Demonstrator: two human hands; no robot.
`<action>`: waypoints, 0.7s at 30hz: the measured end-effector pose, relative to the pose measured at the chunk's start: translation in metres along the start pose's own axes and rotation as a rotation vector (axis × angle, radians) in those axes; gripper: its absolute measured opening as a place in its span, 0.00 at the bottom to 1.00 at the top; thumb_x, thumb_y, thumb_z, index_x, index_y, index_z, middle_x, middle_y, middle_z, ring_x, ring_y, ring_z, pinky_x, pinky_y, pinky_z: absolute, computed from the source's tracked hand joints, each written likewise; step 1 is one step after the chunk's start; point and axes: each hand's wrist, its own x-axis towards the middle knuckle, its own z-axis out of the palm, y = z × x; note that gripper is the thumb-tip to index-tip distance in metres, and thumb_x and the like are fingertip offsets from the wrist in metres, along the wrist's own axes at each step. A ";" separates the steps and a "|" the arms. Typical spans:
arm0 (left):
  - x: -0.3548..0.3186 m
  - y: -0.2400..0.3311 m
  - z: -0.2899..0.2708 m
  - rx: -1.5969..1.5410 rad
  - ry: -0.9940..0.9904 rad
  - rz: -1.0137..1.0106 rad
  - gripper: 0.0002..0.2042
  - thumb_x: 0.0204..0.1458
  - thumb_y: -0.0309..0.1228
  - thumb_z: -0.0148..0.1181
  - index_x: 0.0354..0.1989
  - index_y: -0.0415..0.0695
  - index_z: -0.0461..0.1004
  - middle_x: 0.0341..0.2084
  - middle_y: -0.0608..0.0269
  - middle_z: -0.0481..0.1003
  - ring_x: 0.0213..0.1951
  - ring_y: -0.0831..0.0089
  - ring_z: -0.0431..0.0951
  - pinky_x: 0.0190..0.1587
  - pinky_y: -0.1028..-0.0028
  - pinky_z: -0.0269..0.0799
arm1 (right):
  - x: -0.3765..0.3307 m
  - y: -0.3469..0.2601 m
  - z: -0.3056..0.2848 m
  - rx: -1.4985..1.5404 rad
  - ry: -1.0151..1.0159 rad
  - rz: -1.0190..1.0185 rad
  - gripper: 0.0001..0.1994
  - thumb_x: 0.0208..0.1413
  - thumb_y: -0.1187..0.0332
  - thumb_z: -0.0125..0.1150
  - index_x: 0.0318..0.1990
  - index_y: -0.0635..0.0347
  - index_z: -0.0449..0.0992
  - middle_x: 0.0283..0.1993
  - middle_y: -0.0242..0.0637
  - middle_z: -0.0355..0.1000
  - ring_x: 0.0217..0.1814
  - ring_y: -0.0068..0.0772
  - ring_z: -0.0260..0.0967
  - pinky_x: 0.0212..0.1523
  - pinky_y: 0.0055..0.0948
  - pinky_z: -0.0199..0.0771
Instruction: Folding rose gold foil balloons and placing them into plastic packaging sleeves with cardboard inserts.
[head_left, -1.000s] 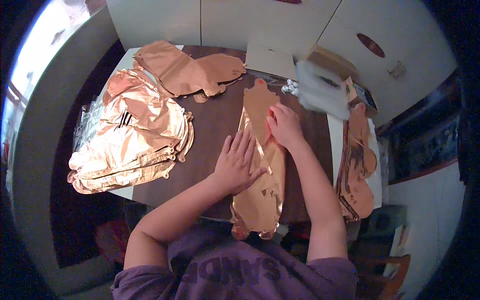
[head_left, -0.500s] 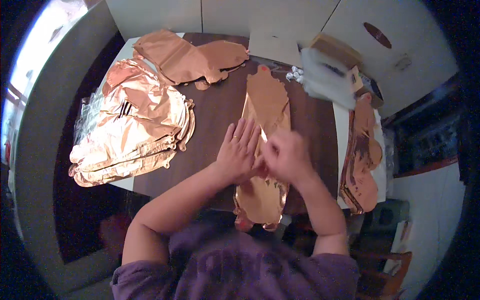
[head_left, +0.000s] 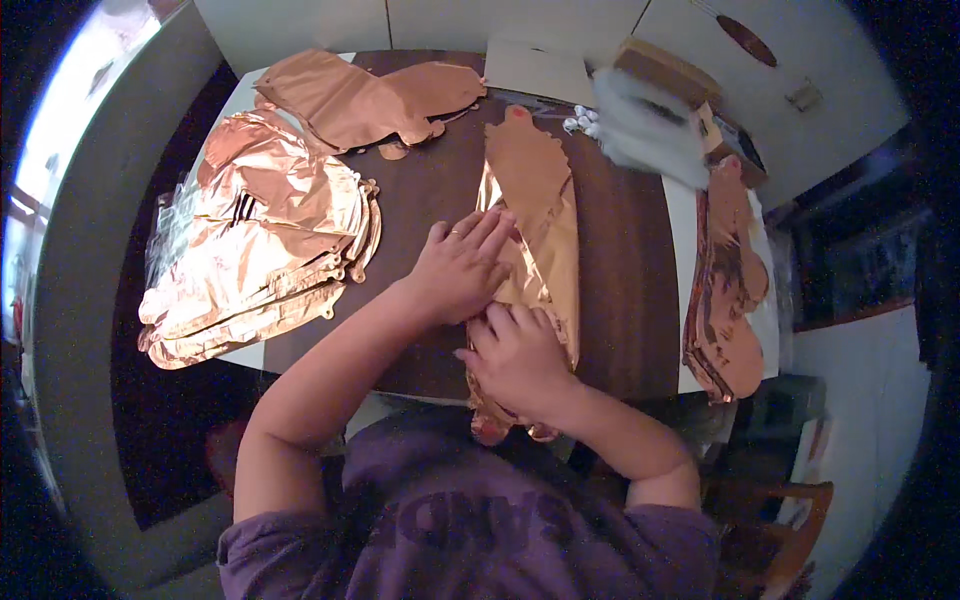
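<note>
A flat copper-coloured foil balloon (head_left: 530,180), folded into a long strip, lies lengthwise in front of me on the dark brown table. My left hand (head_left: 465,268) rests on its left edge, palm down, fingers stretched out over the shiny fold. Just nearer to me, my right hand (head_left: 522,362) lies on the lower part of the strip with fingers bent but apart. That hand and wrist hide much of the lower strip. Rounded foil ends (head_left: 490,428) hang past the near table edge. Neither hand appears to grip anything.
A stack of shiny foil balloons (head_left: 270,230) covers the table's left side; folded ones (head_left: 370,100) lie at the far left. More folded foil (head_left: 735,290) lies at the right edge. A clear plastic bag (head_left: 645,130), small white balls (head_left: 583,122) and a cardboard box (head_left: 668,72) stand far right.
My right hand has come down from above the strip and toward me, onto its lower part. The left hand has shifted slightly left, its fingers now pointing more to the right.
</note>
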 end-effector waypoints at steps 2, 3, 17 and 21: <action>-0.001 0.000 0.001 -0.023 0.049 0.003 0.31 0.59 0.45 0.47 0.67 0.41 0.55 0.63 0.51 0.62 0.62 0.57 0.63 0.58 0.51 0.57 | -0.004 -0.002 0.006 -0.061 0.026 -0.012 0.23 0.47 0.56 0.63 0.49 0.61 0.74 0.46 0.40 0.68 0.45 0.38 0.65 0.42 0.37 0.63; -0.002 -0.001 0.002 -0.021 0.049 0.002 0.31 0.59 0.45 0.47 0.67 0.41 0.55 0.63 0.51 0.62 0.62 0.57 0.63 0.58 0.51 0.57 | -0.007 -0.005 0.007 -0.060 0.026 -0.014 0.23 0.47 0.56 0.63 0.49 0.61 0.74 0.46 0.40 0.68 0.45 0.38 0.65 0.42 0.37 0.63; 0.054 -0.036 0.007 0.081 0.142 -0.026 0.28 0.54 0.41 0.55 0.62 0.43 0.61 0.61 0.47 0.63 0.52 0.51 0.72 0.58 0.54 0.60 | -0.028 -0.026 0.009 -0.158 -0.022 0.038 0.34 0.46 0.50 0.63 0.58 0.63 0.69 0.59 0.47 0.65 0.52 0.41 0.63 0.47 0.40 0.63; 0.077 -0.054 0.005 0.024 0.149 -0.035 0.28 0.53 0.39 0.55 0.61 0.40 0.61 0.62 0.45 0.61 0.54 0.50 0.70 0.61 0.52 0.59 | -0.027 -0.024 0.006 -0.144 -0.007 0.005 0.33 0.47 0.48 0.62 0.57 0.62 0.70 0.57 0.46 0.66 0.49 0.40 0.64 0.46 0.41 0.63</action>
